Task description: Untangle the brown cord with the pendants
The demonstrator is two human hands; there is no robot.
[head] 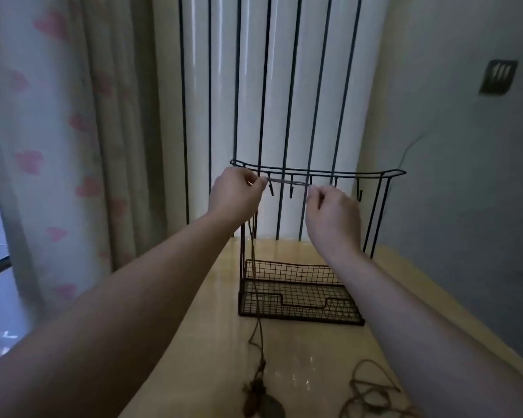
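Table (284, 351), pale and glossy, fills the lower middle of the frame and bears a black wire rack (299, 292) at centre. We raise our left hand (234, 196) and right hand (332, 212) before its hooked top rail, each pinching the brown cord (287, 182) stretched taut between them. From our left hand it drops to dark pendants (258, 393) at bottom centre, beside loose coils.

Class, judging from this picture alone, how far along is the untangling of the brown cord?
Done: one stretch is pulled straight between the left hand and right hand, beside the wire rack. In hand: both pinch the brown cord. Left: the pendants and a tangled loop lie on the table.
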